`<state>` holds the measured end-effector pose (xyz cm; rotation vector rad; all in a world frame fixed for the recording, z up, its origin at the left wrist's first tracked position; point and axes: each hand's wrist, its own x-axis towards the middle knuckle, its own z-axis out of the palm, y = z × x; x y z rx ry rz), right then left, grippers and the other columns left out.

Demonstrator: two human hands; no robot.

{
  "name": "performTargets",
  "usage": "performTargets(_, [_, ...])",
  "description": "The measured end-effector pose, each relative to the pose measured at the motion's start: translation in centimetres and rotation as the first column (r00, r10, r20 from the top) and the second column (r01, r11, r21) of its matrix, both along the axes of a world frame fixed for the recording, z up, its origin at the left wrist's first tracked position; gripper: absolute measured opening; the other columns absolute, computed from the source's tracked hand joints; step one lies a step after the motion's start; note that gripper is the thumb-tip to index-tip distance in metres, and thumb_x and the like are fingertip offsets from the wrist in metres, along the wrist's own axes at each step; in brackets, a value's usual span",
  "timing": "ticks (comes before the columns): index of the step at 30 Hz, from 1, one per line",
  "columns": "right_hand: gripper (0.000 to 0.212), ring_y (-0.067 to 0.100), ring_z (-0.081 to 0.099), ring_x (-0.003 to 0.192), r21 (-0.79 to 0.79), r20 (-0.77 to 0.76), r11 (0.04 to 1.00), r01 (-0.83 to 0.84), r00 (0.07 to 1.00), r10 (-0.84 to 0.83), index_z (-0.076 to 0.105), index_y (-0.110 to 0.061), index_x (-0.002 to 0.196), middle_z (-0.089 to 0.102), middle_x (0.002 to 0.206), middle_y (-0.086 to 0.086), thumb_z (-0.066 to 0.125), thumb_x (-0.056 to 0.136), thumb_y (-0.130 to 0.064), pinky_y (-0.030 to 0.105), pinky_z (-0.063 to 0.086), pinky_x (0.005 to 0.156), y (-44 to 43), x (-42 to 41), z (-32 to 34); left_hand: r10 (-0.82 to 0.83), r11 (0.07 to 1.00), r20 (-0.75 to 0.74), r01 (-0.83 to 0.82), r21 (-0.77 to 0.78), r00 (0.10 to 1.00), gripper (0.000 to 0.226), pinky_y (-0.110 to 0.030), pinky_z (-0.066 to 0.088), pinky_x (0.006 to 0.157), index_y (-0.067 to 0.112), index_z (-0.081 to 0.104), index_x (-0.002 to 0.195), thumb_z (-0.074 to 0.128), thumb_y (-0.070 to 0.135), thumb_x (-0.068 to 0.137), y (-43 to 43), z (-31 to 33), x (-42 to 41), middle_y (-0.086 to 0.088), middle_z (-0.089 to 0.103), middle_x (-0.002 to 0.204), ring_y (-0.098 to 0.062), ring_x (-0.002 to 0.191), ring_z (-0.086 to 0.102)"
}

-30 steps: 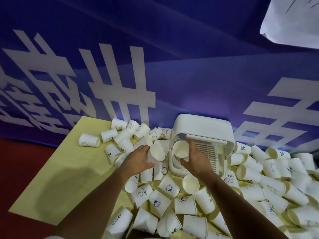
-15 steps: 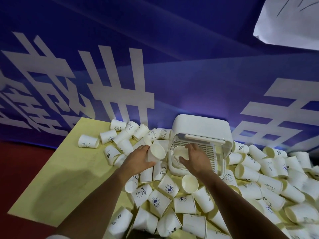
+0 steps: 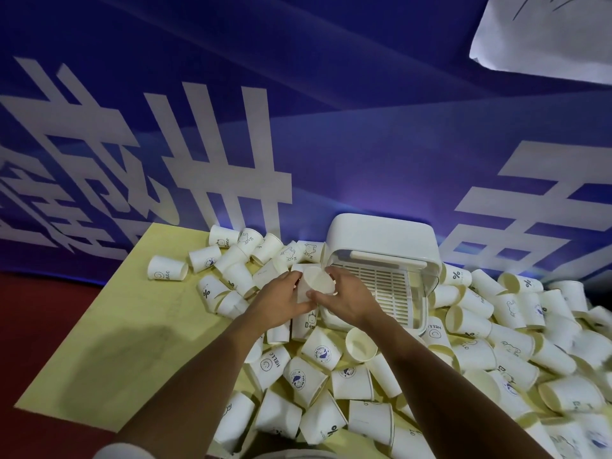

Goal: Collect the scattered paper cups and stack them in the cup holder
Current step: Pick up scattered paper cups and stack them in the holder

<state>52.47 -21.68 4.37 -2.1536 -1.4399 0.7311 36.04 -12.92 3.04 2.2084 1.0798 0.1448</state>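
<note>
A white cup holder (image 3: 381, 240) with a raised lid and a slatted inner tray (image 3: 387, 286) stands at the back of the yellow table (image 3: 109, 342). Both hands meet just left of it around one white paper cup (image 3: 316, 281), whose open mouth faces me. My left hand (image 3: 281, 301) grips the cup's side from the left. From the right, my right hand (image 3: 347, 299) pinches its rim and lower edge. Several scattered paper cups (image 3: 304, 379) lie under and around my forearms. A cup placed earlier in the holder is hidden behind my right hand.
More cups (image 3: 516, 342) are heaped to the right of the holder, and others (image 3: 228, 256) lie behind my left hand. A lone cup (image 3: 167, 268) rests at the far left. A blue banner with white characters (image 3: 215, 144) hangs behind the table. Red floor (image 3: 33, 309) lies left.
My right hand has left the cup inside the holder and moved left to the cup in my left hand. Both hands now grip that cup together.
</note>
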Motion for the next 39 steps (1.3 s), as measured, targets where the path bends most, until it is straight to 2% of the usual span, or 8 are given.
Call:
performTargets(2, [0.08, 0.019, 0.058, 0.114, 0.032, 0.028, 0.999, 0.008, 1.0, -0.009, 0.051, -0.023, 0.136, 0.059, 0.132, -0.001, 0.054, 0.073, -0.072, 0.04, 0.052, 0.093, -0.5, 0.3, 0.3, -0.002, 1.0, 0.014, 0.003, -0.029, 1.0, 0.062, -0.025, 0.045, 0.08, 0.028, 0.051, 0.13, 0.072, 0.054, 0.078, -0.3, -0.1, -0.2, 0.011, 0.059, 0.12, -0.009, 0.103, 0.056])
performTargets(6, [0.068, 0.021, 0.055, 0.116, 0.175, 0.072, 0.983, 0.051, 0.995, -0.064, 0.044, -0.024, 0.14, 0.054, 0.134, 0.002, 0.06, 0.081, -0.054, 0.037, 0.05, 0.092, -2.1, 2.0, 1.1, 0.009, 0.998, -0.01, -0.01, -0.067, 1.0, 0.065, -0.028, 0.046, 0.092, 0.031, 0.046, 0.138, 0.071, 0.052, 0.081, -0.1, -0.8, -1.2, 0.01, 0.053, 0.126, -0.01, 0.111, 0.053])
performTargets(9, [0.071, 0.022, 0.052, 0.117, 0.206, 0.159, 0.975, 0.079, 0.981, -0.113, 0.036, -0.021, 0.144, 0.048, 0.137, 0.003, 0.065, 0.084, -0.044, 0.038, 0.05, 0.09, -3.0, 3.4, 1.1, 0.028, 0.997, -0.037, -0.031, -0.077, 0.999, 0.062, -0.033, 0.048, 0.097, 0.03, 0.047, 0.137, 0.07, 0.051, 0.084, 0.3, -1.4, -1.8, 0.009, 0.053, 0.124, -0.012, 0.113, 0.054])
performTargets(12, [0.075, 0.024, 0.053, 0.117, 0.177, 0.23, 0.981, 0.079, 0.966, -0.12, 0.032, -0.02, 0.146, 0.045, 0.14, 0.003, 0.066, 0.083, -0.043, 0.038, 0.052, 0.086, -3.3, 4.1, 0.9, 0.029, 0.996, -0.052, -0.033, -0.081, 0.998, 0.061, -0.036, 0.047, 0.099, 0.027, 0.047, 0.138, 0.07, 0.047, 0.085, 0.4, -1.8, -2.2, 0.006, 0.053, 0.125, -0.014, 0.115, 0.054])
performTargets(15, [0.071, 0.024, 0.054, 0.114, 0.182, 0.297, 0.982, 0.048, 0.949, -0.101, 0.036, -0.022, 0.142, 0.048, 0.138, 0.002, 0.068, 0.082, -0.044, 0.036, 0.053, 0.081, -3.5, 4.0, 0.6, 0.022, 0.996, -0.058, -0.026, -0.082, 0.998, 0.059, -0.037, 0.047, 0.1, 0.027, 0.048, 0.137, 0.07, 0.043, 0.084, 0.5, -2.1, -2.1, 0.003, 0.054, 0.127, -0.015, 0.117, 0.054])
performTargets(26, [0.073, 0.028, 0.051, 0.121, 0.078, 0.356, 0.997, 0.008, 0.934, -0.035, 0.041, -0.015, 0.142, 0.048, 0.139, 0.007, 0.07, 0.08, -0.043, 0.037, 0.047, 0.095, -3.5, 3.3, -0.4, 0.031, 0.996, -0.069, -0.037, -0.086, 0.997, 0.058, -0.039, 0.047, 0.101, 0.027, 0.049, 0.136, 0.071, 0.042, 0.084, 0.8, -2.6, -2.6, 0.002, 0.053, 0.129, -0.015, 0.118, 0.053])
performTargets(32, [0.062, 0.029, 0.053, 0.118, 0.102, 0.41, 0.995, -0.023, 0.912, -0.021, 0.048, -0.014, 0.136, 0.054, 0.133, 0.009, 0.066, 0.084, -0.043, 0.038, 0.045, 0.097, -2.4, 2.5, -0.3, 0.046, 0.996, -0.073, -0.052, -0.077, 0.996, 0.057, -0.037, 0.047, 0.1, 0.028, 0.049, 0.136, 0.07, 0.043, 0.085, 0.9, -2.4, -3.1, 0.004, 0.052, 0.13, -0.015, 0.119, 0.053])
performTargets(39, [0.057, 0.025, 0.054, 0.119, 0.101, 0.353, 0.984, -0.147, 0.93, 0.103, 0.051, -0.016, 0.137, 0.056, 0.133, 0.006, 0.065, 0.087, -0.04, 0.035, 0.045, 0.098, 0.1, -0.3, -0.2, 0.08, 0.993, -0.057, -0.084, -0.084, 0.995, 0.057, -0.033, 0.047, 0.099, 0.023, 0.049, 0.136, 0.071, 0.038, 0.086, 1.1, -2.5, -5.3, 0.002, 0.053, 0.13, -0.016, 0.116, 0.055])
